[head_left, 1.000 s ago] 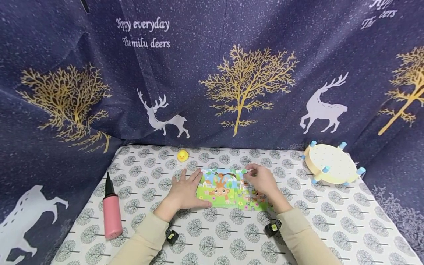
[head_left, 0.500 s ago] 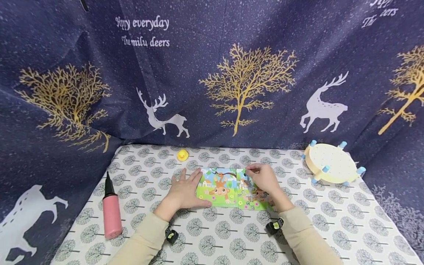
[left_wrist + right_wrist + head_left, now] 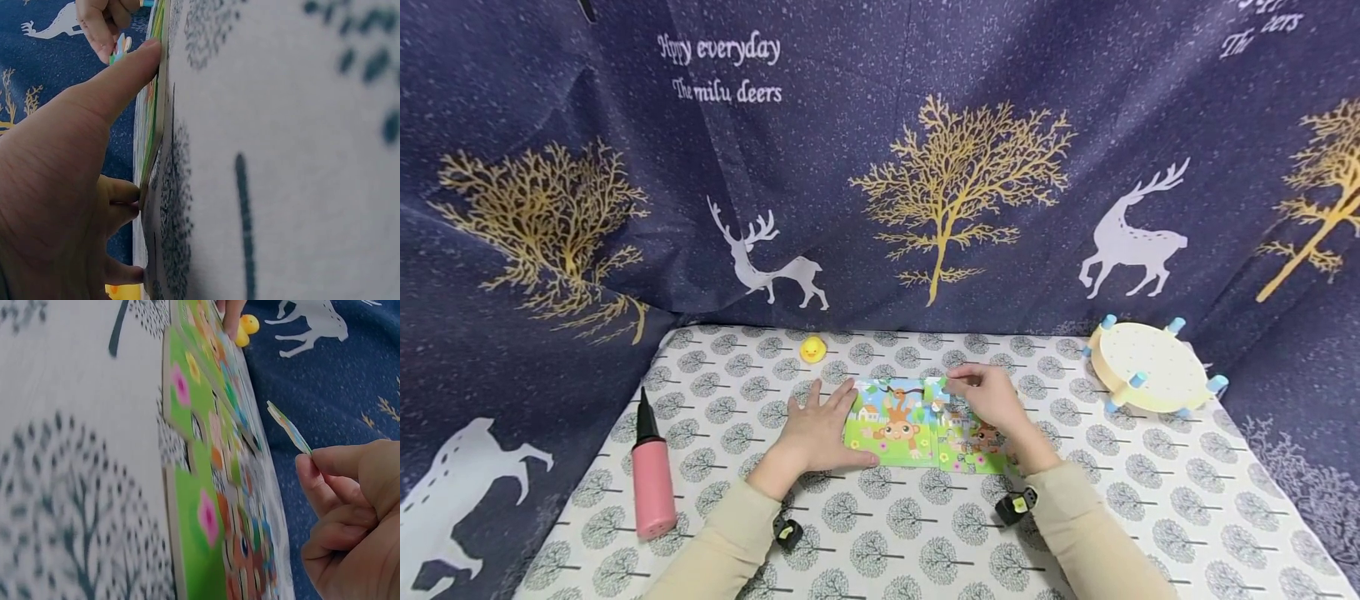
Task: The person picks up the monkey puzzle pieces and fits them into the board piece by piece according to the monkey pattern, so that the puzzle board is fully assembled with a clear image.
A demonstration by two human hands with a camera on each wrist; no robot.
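Observation:
A monkey picture board (image 3: pixel 892 450) lies flat on the table. My left hand (image 3: pixel 816 437) rests at its left side, fingers spread and thumb along the front edge. To the right are jigsaw pieces (image 3: pixel 958 460) fitted loosely into a second monkey scene, with gaps between some of them, seen low in the right wrist view. Thumb and fingertips of my right hand (image 3: pixel 996 402) pinch a jigsaw piece (image 3: pixel 289 428). It is raised and tilted above the others, near the back of the seam between board and pieces.
A yellow rubber duck (image 3: pixel 813 350) sits behind the left hand. At the far left lies a pink hand pump (image 3: pixel 655 487) with a black nozzle. A round cream stool-like piece (image 3: pixel 1150 371) with blue-tipped pegs stands at the back right. Deer-printed cloth (image 3: pixel 880 208) hangs behind.
My right hand has drawn a little to the left, carrying the pinched piece up and over toward the picture board's back right corner. The left hand stays in place.

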